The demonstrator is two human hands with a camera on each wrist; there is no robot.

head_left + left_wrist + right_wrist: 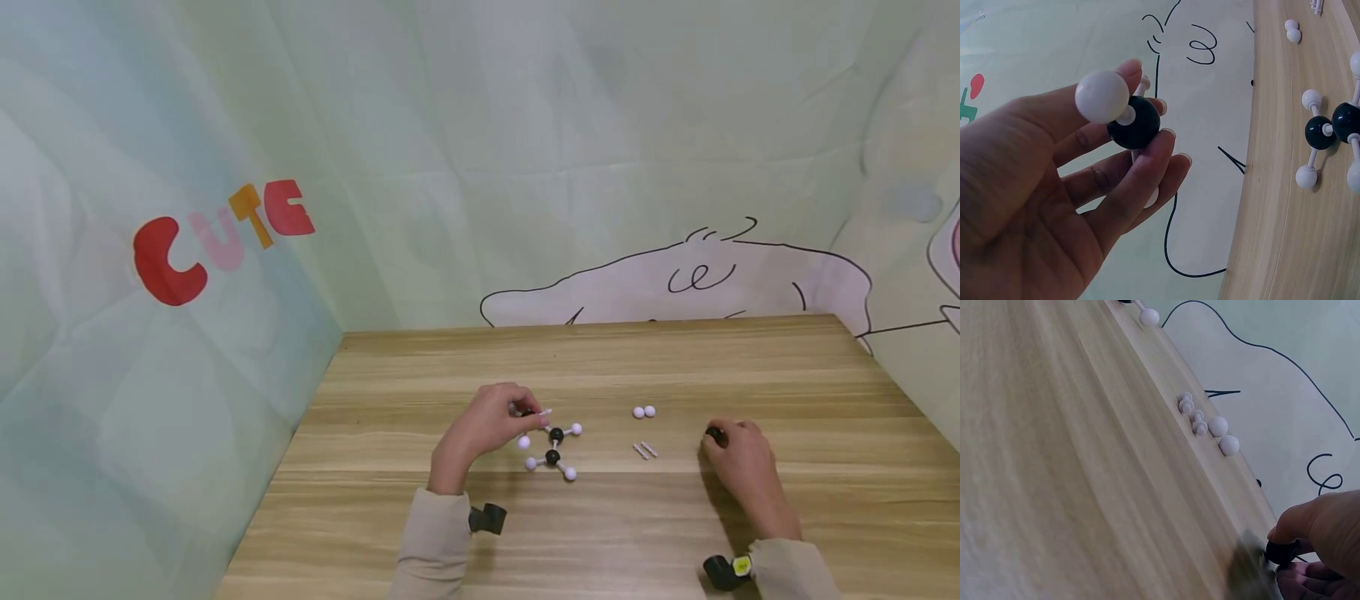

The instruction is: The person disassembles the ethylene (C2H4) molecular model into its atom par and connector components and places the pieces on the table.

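My left hand (487, 421) holds a small ball-and-stick model piece between thumb and fingers. In the left wrist view this piece is a black ball (1138, 131) with a white ball (1102, 97) on a short peg, another peg sticking out and a further white ball partly hidden by the fingers. Beside this hand on the table lies a joined model of black balls (552, 457) and white balls (571, 473) linked by white pegs. Farther right, my right hand (746, 462) pinches a single black ball (1281, 551) close over the tabletop.
Between the hands, two loose white balls (639, 412) lie side by side on the wooden table (600, 533). Nearer to me are two loose white connector pegs (640, 451). A printed cloth backdrop (420, 167) rises behind the table and on its left side.
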